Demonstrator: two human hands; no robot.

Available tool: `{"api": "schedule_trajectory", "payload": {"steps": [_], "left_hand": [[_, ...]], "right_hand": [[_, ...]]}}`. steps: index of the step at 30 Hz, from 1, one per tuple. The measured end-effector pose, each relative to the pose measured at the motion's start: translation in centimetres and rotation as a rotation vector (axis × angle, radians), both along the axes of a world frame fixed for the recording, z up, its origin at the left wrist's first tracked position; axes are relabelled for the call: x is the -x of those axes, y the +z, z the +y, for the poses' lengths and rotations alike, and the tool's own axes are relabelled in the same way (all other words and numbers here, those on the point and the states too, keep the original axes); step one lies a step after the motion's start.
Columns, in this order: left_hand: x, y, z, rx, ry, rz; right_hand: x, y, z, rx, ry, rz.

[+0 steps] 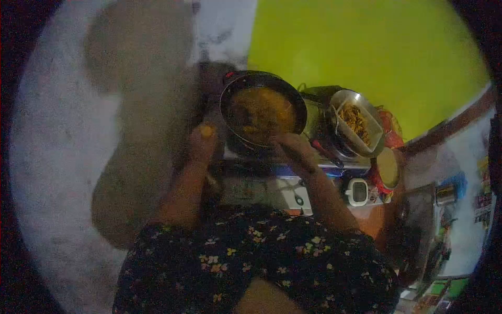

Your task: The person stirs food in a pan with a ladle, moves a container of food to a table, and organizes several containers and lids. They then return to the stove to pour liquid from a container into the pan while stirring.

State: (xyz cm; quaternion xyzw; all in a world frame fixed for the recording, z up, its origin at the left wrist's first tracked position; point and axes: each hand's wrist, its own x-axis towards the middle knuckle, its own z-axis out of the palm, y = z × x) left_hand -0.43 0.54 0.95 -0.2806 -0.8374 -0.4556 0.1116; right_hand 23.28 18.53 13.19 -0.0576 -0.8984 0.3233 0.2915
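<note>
A dark wok (301, 112) with orange-brown food (264, 110) in it stands on the stove in front of me. My left hand (201, 144) is at the left of the wok, closed around a small orange-yellow piece (208, 131) whose kind is too blurred to tell. My right hand (294, 149) is at the wok's near right rim with its fingers pressed together and pointing inward. Whatever those fingers hold, if anything, is hidden. Right of the wok, a steel bowl (377, 119) contains brown fried-looking pieces (355, 124).
The stove's front edge (334, 168) runs below the wok. A white square-rimmed container (358, 192) is nearer to me, and a round, pale-topped red container (387, 167) stands at the right. Behind rises a yellow-green wall (361, 47). Darkness and blur obscure details.
</note>
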Motion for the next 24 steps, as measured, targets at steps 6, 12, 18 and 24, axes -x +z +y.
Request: {"api": "schedule_trajectory", "payload": {"steps": [6, 12, 18, 24], "left_hand": [[-0.7, 1.4, -0.4, 0.038, 0.015, -0.210], [-0.4, 0.4, -0.1, -0.011, 0.004, -0.189], [-2.4, 4.1, -1.1, 0.014, 0.023, -0.210], [-2.6, 4.2, -1.1, 0.065, 0.053, -0.144]], "right_hand": [[-0.4, -1.4, 0.5, 0.081, -0.032, -0.112], [0.2, -3.7, 2.4, -0.093, -0.084, 0.098], [0.2, -3.3, 3.2, -0.015, -0.119, 0.047], [0.0, -4.9, 4.3, 0.128, -0.175, 0.144]]}}
